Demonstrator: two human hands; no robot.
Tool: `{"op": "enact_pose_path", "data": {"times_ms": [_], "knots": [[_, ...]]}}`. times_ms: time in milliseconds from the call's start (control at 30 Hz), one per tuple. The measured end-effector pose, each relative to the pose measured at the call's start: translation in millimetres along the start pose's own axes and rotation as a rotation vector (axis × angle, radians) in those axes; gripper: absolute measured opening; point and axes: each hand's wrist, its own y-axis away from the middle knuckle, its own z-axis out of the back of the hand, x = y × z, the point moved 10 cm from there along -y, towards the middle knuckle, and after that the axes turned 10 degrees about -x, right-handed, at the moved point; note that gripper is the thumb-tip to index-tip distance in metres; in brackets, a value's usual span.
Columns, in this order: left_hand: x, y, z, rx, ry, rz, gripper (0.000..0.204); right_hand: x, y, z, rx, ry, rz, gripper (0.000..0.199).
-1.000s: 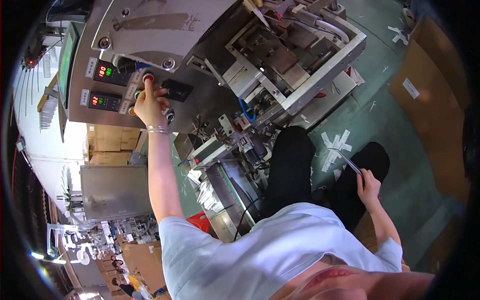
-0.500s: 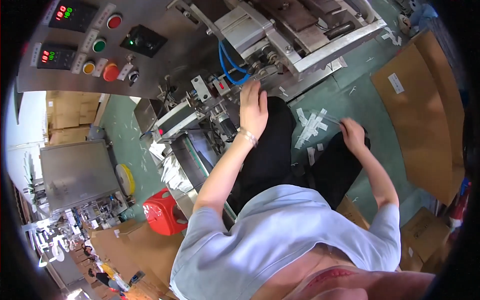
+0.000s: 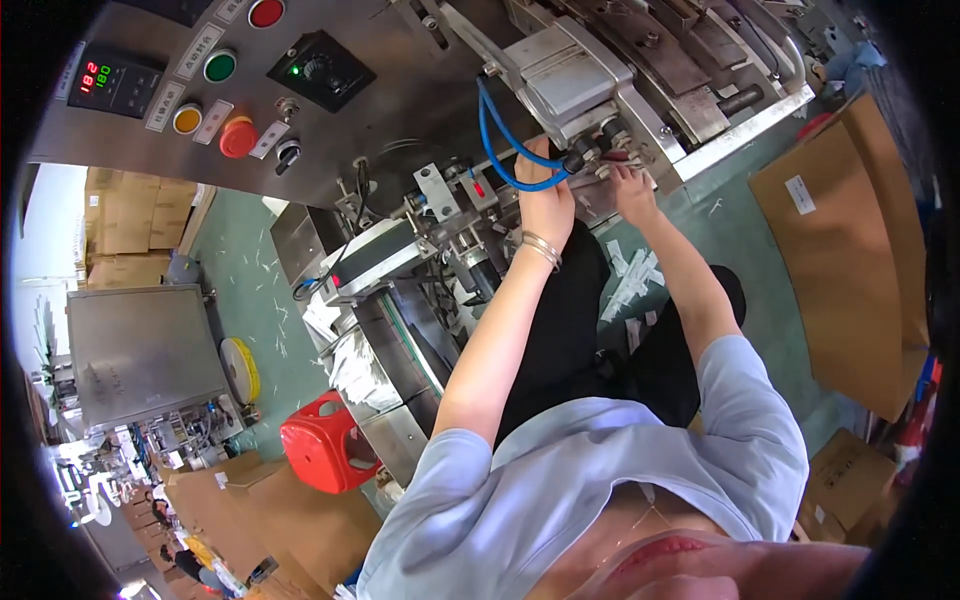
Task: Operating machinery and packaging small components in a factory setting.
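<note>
My left hand (image 3: 548, 205) reaches into the metal machine (image 3: 575, 80), its fingers partly hidden behind the looped blue air hoses (image 3: 493, 130). A metal bracelet circles that wrist. Whether those fingers grip anything does not show. To its right, my right hand (image 3: 634, 196) is raised to the machine's lower edge, just beneath the dark hose fittings (image 3: 585, 155). Its fingers are curled together at a small pale piece, too small to name. Left of my left hand sits a metal block with a red part (image 3: 478, 188).
A control panel (image 3: 330, 70) with buttons and a lit display fills the upper left. White scraps (image 3: 632, 280) lie on the green floor between my knees. A large cardboard box (image 3: 830, 260) stands right, a red stool (image 3: 325, 445) lower left. A metal chute (image 3: 395, 340) runs beside my left leg.
My right hand has come up and left from beside my knee to the machine, where a blurred thin strip showed in it before. My left hand has moved slightly right, behind the hoses.
</note>
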Motion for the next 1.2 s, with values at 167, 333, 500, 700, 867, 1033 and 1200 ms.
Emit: {"op": "enact_pose_path", "data": {"times_ms": [167, 333, 500, 700, 867, 1033, 1200], "knots": [[20.0, -11.8, 5.9, -0.117, -0.010, 0.012, 0.035, 19.4, 23.6, 67.6, 0.537, -0.298, -0.163, 0.045], [19.2, -11.2, -5.4, -0.159, 0.067, 0.037, 0.039, -57.2, 89.5, 142.9, 0.643, -0.150, -0.323, 0.042], [27.9, -14.8, -22.0, -0.106, 0.076, 0.099, 0.034, -72.9, 126.0, 186.4, 0.554, -0.098, -0.529, 0.039], [29.3, -4.8, -25.7, -0.198, -0.025, 0.077, 0.023, -73.6, 129.4, 200.0, 0.541, -0.094, -0.610, 0.034], [21.5, -2.1, -29.8, -0.100, -0.098, 0.165, 0.019, -80.1, 135.8, 199.3, 0.570, -0.121, -0.684, 0.034], [49.8, 1.9, -64.6, 0.195, -0.315, 0.162, 0.014, -79.5, 130.7, 193.4, 0.570, -0.122, -0.645, 0.032], [32.9, -10.4, -25.5, -0.171, -0.074, 0.029, 0.011, -75.6, 127.0, 193.2, 0.535, -0.119, -0.620, 0.029]]}}
